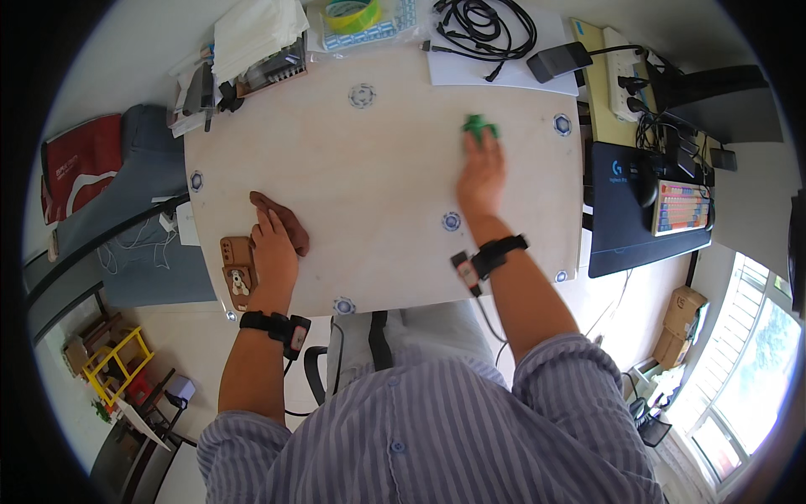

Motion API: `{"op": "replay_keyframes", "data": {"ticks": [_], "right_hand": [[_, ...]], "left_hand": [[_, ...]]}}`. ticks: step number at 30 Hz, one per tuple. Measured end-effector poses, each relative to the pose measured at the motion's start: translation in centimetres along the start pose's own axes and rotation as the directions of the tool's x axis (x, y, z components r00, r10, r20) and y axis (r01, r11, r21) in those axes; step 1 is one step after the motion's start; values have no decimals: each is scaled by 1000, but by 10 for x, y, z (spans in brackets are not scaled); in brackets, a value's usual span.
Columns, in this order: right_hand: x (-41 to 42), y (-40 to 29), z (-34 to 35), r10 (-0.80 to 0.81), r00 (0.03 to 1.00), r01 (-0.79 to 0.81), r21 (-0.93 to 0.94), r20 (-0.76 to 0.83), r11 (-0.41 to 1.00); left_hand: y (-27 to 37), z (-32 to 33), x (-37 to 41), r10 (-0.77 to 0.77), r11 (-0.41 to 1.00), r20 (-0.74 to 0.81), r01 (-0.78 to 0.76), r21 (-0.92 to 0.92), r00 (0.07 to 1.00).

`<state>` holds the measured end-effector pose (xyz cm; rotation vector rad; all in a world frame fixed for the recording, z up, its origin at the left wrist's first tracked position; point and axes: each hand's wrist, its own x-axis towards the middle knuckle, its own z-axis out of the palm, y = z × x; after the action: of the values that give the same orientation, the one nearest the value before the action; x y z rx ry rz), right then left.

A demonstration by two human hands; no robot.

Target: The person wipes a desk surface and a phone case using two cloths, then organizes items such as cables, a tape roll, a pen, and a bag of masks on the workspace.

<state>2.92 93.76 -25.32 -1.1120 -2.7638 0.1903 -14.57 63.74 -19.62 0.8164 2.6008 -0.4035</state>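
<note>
My left hand lies at the left side of the table, its fingers over a long brown object with rounded ends, whose kind I cannot tell. Beside that hand is a phone in a brown case with a cartoon dog figure, partly covered by the hand. Farther out to the right, my right hand has its fingertips on a small green object. Both the green object and this hand are blurred, and the object's shape is partly hidden. Each wrist wears a black strap with a small wired device.
The pale table has several round blue-patterned stickers. Coiled black cables and a power adapter lie at the far right. Yellow-green tape and a box with papers stand along the back. A keyboard sits on the right-hand desk.
</note>
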Motion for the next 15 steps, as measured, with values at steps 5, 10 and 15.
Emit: {"op": "replay_keyframes", "data": {"ticks": [5,10,15], "right_hand": [[-63,-99,-4,-330,897,254,267,295,930],[-86,-120,-8,-711,691,578,490,132,653],[-36,-49,-6,-383,902,327,264,198,907]], "left_hand": [[2,-4,1,13,1000,8,-13,18,1000],[-4,5,4,47,998,-40,-45,39,998],[1,-3,2,22,994,37,-25,102,999]]}}
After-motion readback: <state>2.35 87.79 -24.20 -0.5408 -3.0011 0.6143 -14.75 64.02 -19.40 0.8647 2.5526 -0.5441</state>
